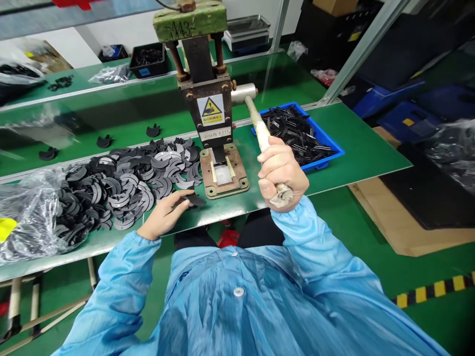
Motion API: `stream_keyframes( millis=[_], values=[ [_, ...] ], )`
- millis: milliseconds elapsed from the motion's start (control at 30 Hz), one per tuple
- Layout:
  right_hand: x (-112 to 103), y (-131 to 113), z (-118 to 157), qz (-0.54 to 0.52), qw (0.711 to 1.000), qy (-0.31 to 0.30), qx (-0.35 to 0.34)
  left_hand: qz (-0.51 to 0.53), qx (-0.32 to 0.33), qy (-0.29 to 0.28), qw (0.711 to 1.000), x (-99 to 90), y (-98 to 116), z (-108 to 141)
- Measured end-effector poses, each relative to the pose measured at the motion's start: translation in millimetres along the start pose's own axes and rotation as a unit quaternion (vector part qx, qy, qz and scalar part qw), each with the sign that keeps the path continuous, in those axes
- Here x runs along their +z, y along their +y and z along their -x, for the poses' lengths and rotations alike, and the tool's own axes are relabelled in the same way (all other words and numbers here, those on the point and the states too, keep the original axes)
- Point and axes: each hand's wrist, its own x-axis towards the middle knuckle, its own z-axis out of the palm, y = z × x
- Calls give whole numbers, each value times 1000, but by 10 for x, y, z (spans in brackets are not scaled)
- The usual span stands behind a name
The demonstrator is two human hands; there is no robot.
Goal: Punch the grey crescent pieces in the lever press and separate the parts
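My right hand [282, 173] is wrapped round the taped lever handle [259, 126] of a hand press [211, 104]. Between the thumb and fingers of my left hand [166, 212] is a dark flat part [195, 200], held low over the bench's front edge, just left of the press base [225, 173]. A pale metal block [223, 175] sits on that base under the ram. To the left lies a wide heap of dark crescent-shaped parts [129, 190], close to my left fingertips.
Behind my right hand stands a blue tray [326, 157] of small black parts. A clear plastic bag [29, 212] lies at the left. Loose dark pieces [104, 141] and a black bin [148, 62] are farther back. A metal post [363, 49] rises at the right.
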Motion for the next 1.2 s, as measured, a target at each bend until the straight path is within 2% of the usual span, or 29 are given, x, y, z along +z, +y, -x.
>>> stream_keyframes(
  millis=[67, 133, 200, 267, 400, 533, 667, 933, 1200],
  values=[
    [-2, -2, -2, 1, 1000, -1, -1, 36, -8, 26, 999, 40, 17, -125],
    [-6, -4, -3, 1, 1000, -3, 0, 67, -18, 82, 994, 100, 23, -301],
    [-11, -2, 0, 2, 1000, -5, 2, 110, -23, 140, 984, 167, 23, -507],
    [-14, 2, 4, 8, 1000, -9, 4, 164, -25, 169, 972, 220, 28, -710],
    [-9, 9, 7, 10, 1000, -3, -1, 225, -72, 131, 963, 263, 79, -1023],
    [-3, 6, 6, 6, 1000, -1, 1, 250, -121, 105, 955, 282, 155, -1202],
    [-2, 20, 16, 10, 1000, 0, -5, 277, -136, 96, 946, 321, 220, -1296],
    [15, 46, 18, 5, 1000, 1, -28, 265, -155, 55, 950, 406, 399, -1489],
    [9, 22, 15, 14, 1000, 7, -6, 245, -178, -23, 953, 347, 370, -1653]
  ],
)
